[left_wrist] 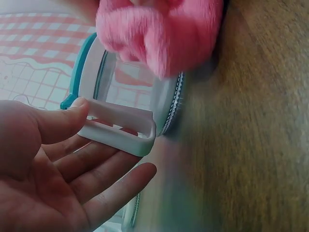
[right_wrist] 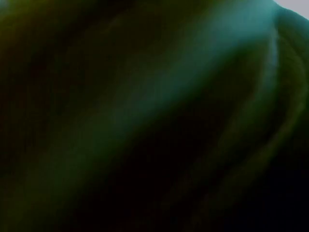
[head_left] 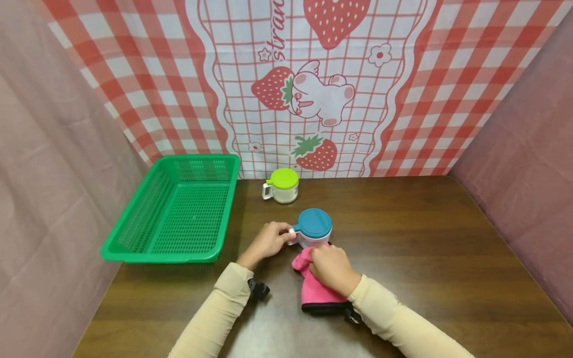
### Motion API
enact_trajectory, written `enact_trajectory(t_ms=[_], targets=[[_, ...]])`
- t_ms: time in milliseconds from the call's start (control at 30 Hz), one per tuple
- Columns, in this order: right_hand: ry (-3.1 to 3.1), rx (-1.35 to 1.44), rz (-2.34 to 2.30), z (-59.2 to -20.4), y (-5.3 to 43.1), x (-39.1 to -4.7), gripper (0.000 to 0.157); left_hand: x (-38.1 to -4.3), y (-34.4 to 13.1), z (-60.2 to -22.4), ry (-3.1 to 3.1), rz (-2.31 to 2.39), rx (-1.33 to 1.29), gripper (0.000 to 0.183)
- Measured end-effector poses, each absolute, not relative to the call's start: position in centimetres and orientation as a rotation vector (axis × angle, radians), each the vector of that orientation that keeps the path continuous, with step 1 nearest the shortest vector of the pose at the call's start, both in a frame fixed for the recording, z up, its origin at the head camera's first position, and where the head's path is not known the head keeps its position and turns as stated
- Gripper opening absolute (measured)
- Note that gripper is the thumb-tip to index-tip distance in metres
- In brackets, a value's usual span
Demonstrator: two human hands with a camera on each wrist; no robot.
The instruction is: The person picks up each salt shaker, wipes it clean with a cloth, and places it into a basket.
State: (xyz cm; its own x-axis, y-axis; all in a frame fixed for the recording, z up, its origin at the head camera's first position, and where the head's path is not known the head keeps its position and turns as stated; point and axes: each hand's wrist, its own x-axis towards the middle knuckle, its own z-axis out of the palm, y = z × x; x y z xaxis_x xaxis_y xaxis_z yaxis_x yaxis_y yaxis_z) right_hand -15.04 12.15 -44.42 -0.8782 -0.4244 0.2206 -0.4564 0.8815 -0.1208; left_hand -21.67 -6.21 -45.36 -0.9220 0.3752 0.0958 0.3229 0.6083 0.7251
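Observation:
A clear jar with a blue lid (head_left: 315,223) and a white handle (left_wrist: 118,128) stands on the table in front of me. My left hand (head_left: 270,239) pinches that handle between thumb and fingers, as the left wrist view shows up close. In my right hand (head_left: 333,268) is a bunched pink fluffy cloth (head_left: 319,291) with black edging, gripped against the near side of the jar. The cloth hides part of the jar's wall. The right wrist view is too dark and blurred to make out the hand.
Behind the blue-lidded jar stands a similar jar with a lime-green lid (head_left: 284,178), its handle to the left. A green plastic basket (head_left: 167,257) sits at the left of the wooden table (head_left: 425,248). A strawberry-patterned checked cloth (head_left: 394,99) hangs at the back.

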Motion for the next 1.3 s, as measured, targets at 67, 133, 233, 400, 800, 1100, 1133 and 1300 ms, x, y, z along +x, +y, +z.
enact_trajectory(t_ms=[67, 133, 233, 400, 800, 1100, 1133, 1300], targets=[[-2.882, 0.667, 0.309, -44.2, 12.8, -15.0, 0.014, -21.6, -6.2, -45.3, 2.77, 1.214, 0.589, 0.012], [-2.878, 0.654, 0.373, -44.1, 13.5, -15.0, 0.014, -21.6, -6.2, -45.4, 2.779, 1.211, 0.58, 0.011], [-2.829, 0.644, 0.46, -43.8, 14.7, -15.0, 0.017, -21.6, -6.2, -45.5, 2.781, 1.216, 0.575, 0.012], [-2.702, 0.667, 0.552, -43.3, 17.0, -15.0, 0.018, -21.6, -6.3, -45.6, 2.754, 1.245, 0.554, 0.012], [-2.603, 0.54, 0.694, -40.7, 20.4, -16.3, 0.038, -21.5, -6.2, -45.7, 2.636, 1.443, 0.454, 0.016], [-2.571, 0.574, 0.719, -39.1, 21.7, -17.7, 0.038, -21.4, -5.9, -46.0, 2.511, 1.592, 0.317, 0.025], [-2.567, 0.581, 0.713, -39.1, 21.7, -17.8, 0.038, -21.3, -5.8, -46.0, 2.513, 1.592, 0.312, 0.025], [-2.547, 0.613, 0.671, -39.1, 21.8, -18.3, 0.039, -21.2, -5.7, -46.0, 2.557, 1.562, 0.327, 0.026]])
